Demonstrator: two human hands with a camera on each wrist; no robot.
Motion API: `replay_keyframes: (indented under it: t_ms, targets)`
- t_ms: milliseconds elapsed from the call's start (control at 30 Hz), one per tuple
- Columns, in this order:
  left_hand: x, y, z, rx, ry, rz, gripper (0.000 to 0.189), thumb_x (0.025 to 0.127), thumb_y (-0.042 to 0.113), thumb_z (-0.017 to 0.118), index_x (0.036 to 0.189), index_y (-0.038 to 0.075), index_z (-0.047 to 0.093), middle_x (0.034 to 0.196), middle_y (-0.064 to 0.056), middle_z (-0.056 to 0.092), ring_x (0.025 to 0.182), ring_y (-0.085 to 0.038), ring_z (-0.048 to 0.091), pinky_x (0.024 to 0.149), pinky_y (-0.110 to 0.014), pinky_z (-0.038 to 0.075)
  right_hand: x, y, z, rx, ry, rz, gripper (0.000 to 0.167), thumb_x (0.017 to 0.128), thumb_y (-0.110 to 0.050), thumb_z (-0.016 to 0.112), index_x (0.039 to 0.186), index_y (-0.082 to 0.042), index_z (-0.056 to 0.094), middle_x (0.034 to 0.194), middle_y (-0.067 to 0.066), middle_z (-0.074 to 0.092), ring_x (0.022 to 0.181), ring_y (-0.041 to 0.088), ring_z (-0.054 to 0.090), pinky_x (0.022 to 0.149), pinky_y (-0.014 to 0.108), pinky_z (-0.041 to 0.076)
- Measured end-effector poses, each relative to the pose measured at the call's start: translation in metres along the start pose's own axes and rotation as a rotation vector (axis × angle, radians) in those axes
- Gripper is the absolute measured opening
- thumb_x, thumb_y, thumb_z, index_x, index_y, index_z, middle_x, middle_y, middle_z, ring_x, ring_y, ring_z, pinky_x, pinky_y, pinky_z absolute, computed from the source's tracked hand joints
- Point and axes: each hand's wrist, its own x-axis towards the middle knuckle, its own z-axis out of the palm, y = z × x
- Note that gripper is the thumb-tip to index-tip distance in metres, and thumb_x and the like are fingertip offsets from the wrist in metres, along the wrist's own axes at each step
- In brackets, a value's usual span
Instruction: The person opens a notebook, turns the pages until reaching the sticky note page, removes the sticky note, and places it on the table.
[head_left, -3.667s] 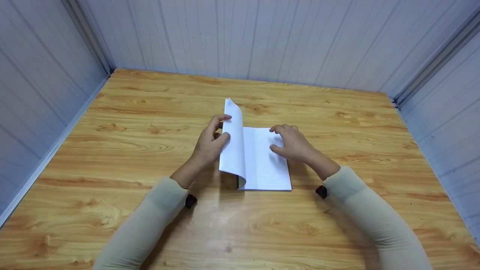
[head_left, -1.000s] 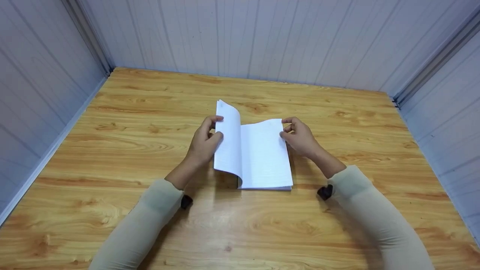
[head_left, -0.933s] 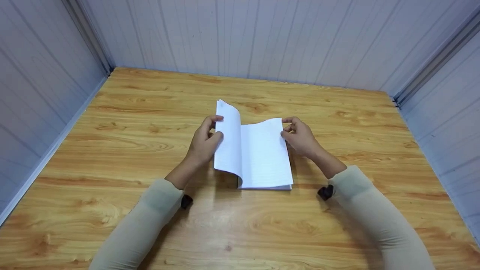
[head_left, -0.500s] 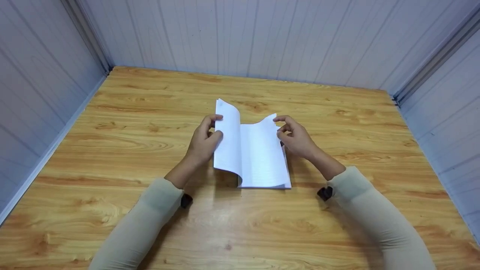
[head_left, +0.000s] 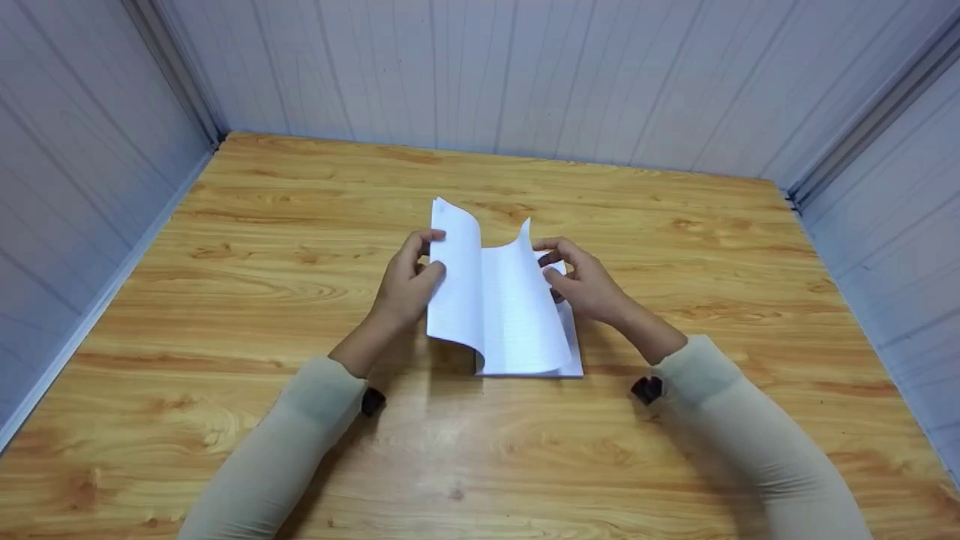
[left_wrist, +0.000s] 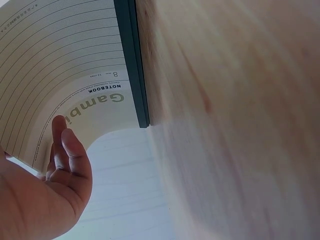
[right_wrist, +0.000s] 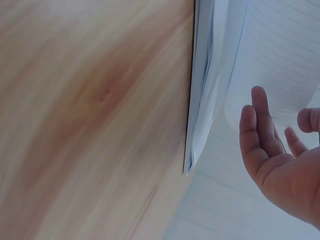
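- Open notebook lies on wood-look table, some pgs up on its L side, a leaf part-lifted on its R.
- L hand, at notebook's L edge: thumb in front of raised pgs, fingers behind, gripping the bunch.
- R hand, notebook's R side: fingers half-bent, thumb apart fr. them, nothing btwn; tips by edge of curling leaf, contact hard to tell.
- L wrist view only: dark green cover edge, plus "NOTEBOOK" print on raised pgs' reverse.
- R wrist view: stacked pg edges, notebook side-on.
- Head view only: both sleeves, dark units at cuffs, person's side of notebook; pale walls well beyond it.
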Motion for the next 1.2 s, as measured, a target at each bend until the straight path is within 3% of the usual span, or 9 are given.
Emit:
replay_keyframes:
  t_ms: [367, 733, 1200]
  targets:
    - [0.0, -0.001, 0.0, -0.013, 0.029, 0.042, 0.04, 0.088, 0.014, 0.05, 0.128, 0.012, 0.051, 0.112, -0.007, 0.056, 0.09, -0.019, 0.051, 0.075, -0.031, 0.043, -0.005, -0.009, 0.009, -0.074, -0.112, -0.028, 0.047, 0.096, -0.018, 0.052, 0.142, -0.026, 0.043, 0.142, 0.014, 0.045, 0.08, 0.031, 0.069, 0.071, 0.037, 0.055]
    - [-0.001, 0.002, -0.001, -0.039, 0.004, -0.015, 0.041, 0.09, 0.02, 0.055, 0.13, 0.014, 0.05, 0.112, -0.009, 0.057, 0.073, -0.022, 0.059, 0.069, -0.031, 0.052, -0.007, -0.016, 0.024, -0.145, -0.176, -0.058, 0.057, 0.093, -0.024, 0.059, 0.146, -0.031, 0.036, 0.147, 0.007, 0.034, 0.083, 0.023, 0.066, 0.072, 0.031, 0.052]
    - [0.001, -0.001, 0.0, 0.067, 0.014, 0.009, 0.049, 0.087, 0.028, 0.065, 0.133, 0.017, 0.051, 0.115, -0.008, 0.059, 0.068, -0.017, 0.049, 0.066, -0.026, 0.044, -0.005, -0.028, 0.038, -0.239, -0.207, -0.091, 0.07, 0.09, -0.029, 0.063, 0.149, -0.036, 0.028, 0.148, 0.01, 0.03, 0.101, 0.022, 0.064, 0.08, 0.033, 0.055]
